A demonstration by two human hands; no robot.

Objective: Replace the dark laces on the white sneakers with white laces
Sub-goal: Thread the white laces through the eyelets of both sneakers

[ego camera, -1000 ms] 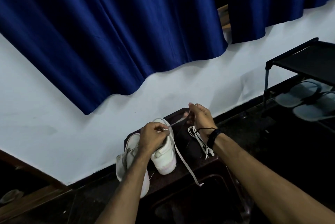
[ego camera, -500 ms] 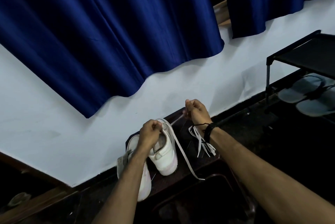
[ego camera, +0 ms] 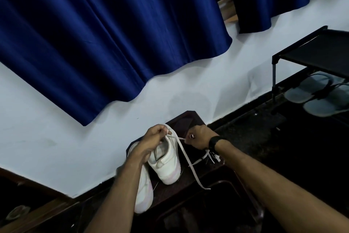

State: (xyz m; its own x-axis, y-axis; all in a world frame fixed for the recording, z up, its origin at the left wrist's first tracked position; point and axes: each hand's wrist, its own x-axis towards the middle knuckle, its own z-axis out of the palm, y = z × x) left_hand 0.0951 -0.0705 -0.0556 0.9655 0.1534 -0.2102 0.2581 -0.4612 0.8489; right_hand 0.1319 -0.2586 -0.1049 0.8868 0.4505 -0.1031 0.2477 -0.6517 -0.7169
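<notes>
1. Nearest the camera, both forearms reach forward over a dark table (ego camera: 188, 191). A free end of the white lace (ego camera: 186, 157) trails toward the camera across the table top, its tip lying loose near the front edge.
2. Two white sneakers stand on the table. The left shoe (ego camera: 144, 191) lies toe toward the camera. The right shoe (ego camera: 166, 159) stands just beside it, toe also toward the camera, with its collar at the far end.
3. The left hand (ego camera: 153, 140) is clenched at the collar of the right shoe and pinches the lace near the top eyelets.
4. The right hand (ego camera: 199, 136) is curled around the other run of the same lace, just right of the shoe. The short span of lace between the hands looks nearly taut.
5. The lace runs left to right between the two grips, across the shoe's long axis. The left hand is the nearer one to the eyelets, so any threading there would likely fall to it, while the right hand feeds or pulls.
6. A heap of spare laces (ego camera: 209, 157) lies under the right wrist.
7. Farther off are a white wall (ego camera: 56, 138), a blue curtain (ego camera: 94, 44) and a rack (ego camera: 309, 51) with sandals (ego camera: 317, 98).
</notes>
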